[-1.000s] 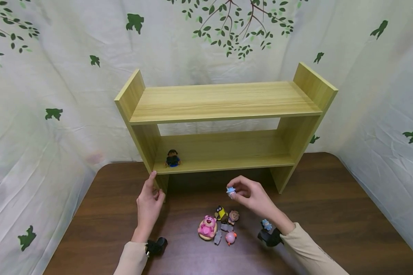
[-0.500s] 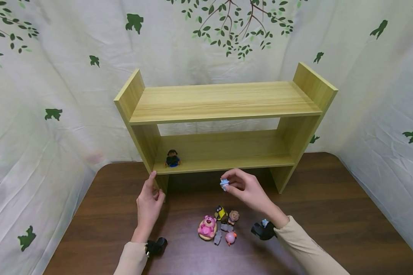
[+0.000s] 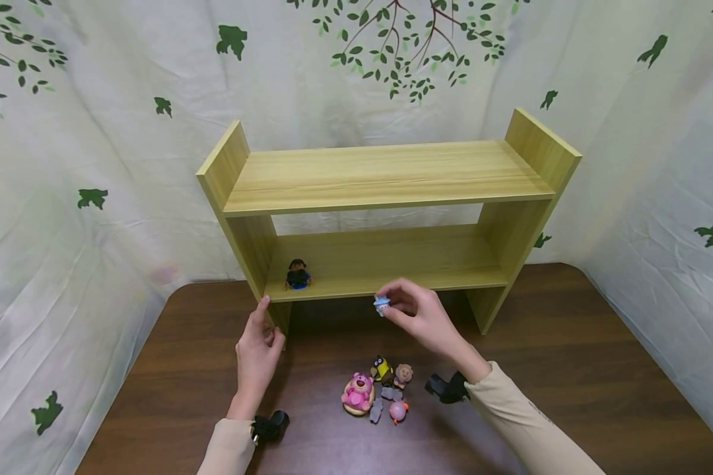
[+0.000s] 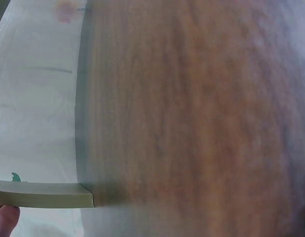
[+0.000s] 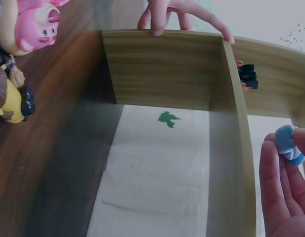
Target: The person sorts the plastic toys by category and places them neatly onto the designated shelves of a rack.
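Observation:
My right hand (image 3: 418, 313) pinches a small blue figurine (image 3: 381, 303) between thumb and fingers, in front of the middle board's edge of the wooden shelf (image 3: 392, 257). In the right wrist view the figurine (image 5: 285, 143) shows a rounded blue top, with fingertips behind it. My left hand (image 3: 258, 356) grips the front edge of the shelf's left side panel; one finger reaches up to the middle board's corner. The right wrist view shows that hand's fingers (image 5: 159, 17) over the panel's edge. A dark-haired figurine (image 3: 298, 274) in blue sits at the middle board's left end.
On the brown table (image 3: 541, 369) lies a cluster of toys: a pink bear (image 3: 358, 392), a yellow-and-black figure (image 3: 382, 371), a brown-headed figure (image 3: 403, 375), a round pink toy (image 3: 398, 410) and small grey pieces (image 3: 376, 410). A white leaf-print cloth (image 3: 154, 165) hangs behind.
My right hand has moved left and up toward the middle board with the blue figurine. The other blue toy on the table is now hidden behind the right wrist. The left hand stays put.

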### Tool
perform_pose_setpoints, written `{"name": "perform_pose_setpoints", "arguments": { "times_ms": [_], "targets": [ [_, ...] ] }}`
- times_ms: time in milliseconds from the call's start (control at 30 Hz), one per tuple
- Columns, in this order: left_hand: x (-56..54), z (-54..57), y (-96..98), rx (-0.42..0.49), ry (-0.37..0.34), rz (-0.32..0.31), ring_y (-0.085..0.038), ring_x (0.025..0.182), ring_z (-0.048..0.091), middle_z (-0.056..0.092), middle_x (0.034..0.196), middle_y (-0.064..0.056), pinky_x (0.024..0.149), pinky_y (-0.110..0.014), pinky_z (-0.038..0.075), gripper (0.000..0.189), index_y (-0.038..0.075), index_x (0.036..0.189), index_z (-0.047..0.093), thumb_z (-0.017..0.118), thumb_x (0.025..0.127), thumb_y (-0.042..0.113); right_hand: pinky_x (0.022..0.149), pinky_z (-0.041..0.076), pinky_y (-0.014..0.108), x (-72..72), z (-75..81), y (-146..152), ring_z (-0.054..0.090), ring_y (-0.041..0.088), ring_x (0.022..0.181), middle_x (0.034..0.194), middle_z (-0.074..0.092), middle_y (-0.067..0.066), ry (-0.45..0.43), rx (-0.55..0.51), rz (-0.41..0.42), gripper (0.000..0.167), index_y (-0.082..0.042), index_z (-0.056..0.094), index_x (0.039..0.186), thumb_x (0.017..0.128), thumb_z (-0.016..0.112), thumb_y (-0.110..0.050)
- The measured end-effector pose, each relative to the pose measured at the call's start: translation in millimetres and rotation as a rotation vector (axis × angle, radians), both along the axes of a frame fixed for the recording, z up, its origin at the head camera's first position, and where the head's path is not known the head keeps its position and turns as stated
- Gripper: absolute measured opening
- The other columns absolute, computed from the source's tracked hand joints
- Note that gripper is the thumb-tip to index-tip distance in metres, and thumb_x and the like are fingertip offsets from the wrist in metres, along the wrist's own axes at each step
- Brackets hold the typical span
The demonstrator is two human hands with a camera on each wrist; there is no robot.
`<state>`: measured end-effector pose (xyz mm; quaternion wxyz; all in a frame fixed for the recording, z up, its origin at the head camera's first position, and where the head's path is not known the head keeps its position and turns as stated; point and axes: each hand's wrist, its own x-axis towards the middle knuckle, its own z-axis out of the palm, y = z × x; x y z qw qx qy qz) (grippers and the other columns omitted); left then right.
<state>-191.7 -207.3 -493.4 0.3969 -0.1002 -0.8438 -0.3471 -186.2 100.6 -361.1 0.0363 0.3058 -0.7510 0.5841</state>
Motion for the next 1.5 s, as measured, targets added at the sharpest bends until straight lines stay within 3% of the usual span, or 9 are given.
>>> {"name": "perform_pose_setpoints", "arguments": {
  "times_ms": [133, 467, 700, 967, 1200, 1500],
  "targets": [
    [-0.1, 0.2, 0.1, -0.006, 0.002, 0.007, -0.024, 0.071, 0.062, 0.058, 0.102, -0.015, 0.054, -0.042, 0.055, 0.082, 0.018, 0.143, 0.04, 0.061, 0.073, -0.019, 0.079, 0.054, 0.036, 3.6, 13.0, -3, 0.063, 0.033, 0.089, 0.101, 0.063, 0.02, 0.007, 0.016, -0.015, 0.02, 0.009, 0.059, 0.106, 0.086, 0.062, 0.01],
    [0.2, -0.3, 0.1, -0.003, -0.011, 0.016, -0.023, 0.069, 0.06, 0.058, 0.102, -0.014, 0.054, -0.042, 0.055, 0.082, 0.018, 0.143, 0.041, 0.061, 0.073, -0.019, 0.079, 0.054, 0.038, -1.8, 19.3, -9, 0.064, 0.033, 0.09, 0.101, 0.064, 0.021, 0.028, 0.013, -0.028, 0.02, 0.008, 0.059, 0.106, 0.086, 0.062, 0.008],
    [0.8, -1.0, 0.2, -0.009, -0.024, 0.034, -0.02, 0.066, 0.056, 0.058, 0.1, -0.013, 0.053, -0.029, 0.053, 0.081, 0.019, 0.143, 0.042, 0.062, 0.073, -0.018, 0.08, 0.053, 0.041, -4.6, 22.6, -14, 0.064, 0.034, 0.089, 0.099, 0.063, 0.022, 0.025, 0.001, -0.022, 0.019, 0.01, 0.059, 0.105, 0.086, 0.062, 0.009],
    [0.2, 0.6, 0.9, -0.001, -0.005, 0.025, -0.023, 0.069, 0.059, 0.057, 0.101, -0.014, 0.054, -0.041, 0.055, 0.081, 0.017, 0.142, 0.042, 0.06, 0.072, -0.019, 0.079, 0.054, 0.036, -30.8, -2.5, -19, 0.064, 0.026, 0.088, 0.1, 0.065, 0.015, 0.056, -0.003, -0.041, 0.02, 0.003, 0.061, 0.107, 0.087, 0.065, 0.002],
    [0.0, 0.9, 0.5, -0.011, -0.003, 0.03, -0.023, 0.069, 0.059, 0.058, 0.101, -0.014, 0.054, -0.039, 0.055, 0.08, 0.018, 0.142, 0.042, 0.06, 0.072, -0.018, 0.076, 0.054, 0.03, -39.8, -3.5, -26, 0.064, 0.017, 0.085, 0.097, 0.065, 0.007, 0.07, -0.013, -0.054, 0.019, -0.003, 0.062, 0.105, 0.087, 0.067, -0.003],
    [-0.6, -0.4, -0.1, -0.003, -0.009, 0.027, -0.022, 0.069, 0.06, 0.058, 0.101, -0.013, 0.055, -0.041, 0.056, 0.081, 0.018, 0.142, 0.042, 0.06, 0.072, -0.018, 0.074, 0.054, 0.031, -50.2, -1.3, -37, 0.065, 0.02, 0.086, 0.097, 0.066, 0.009, 0.083, 0.011, -0.062, 0.02, -0.001, 0.062, 0.106, 0.087, 0.067, -0.003]
  ]
}}
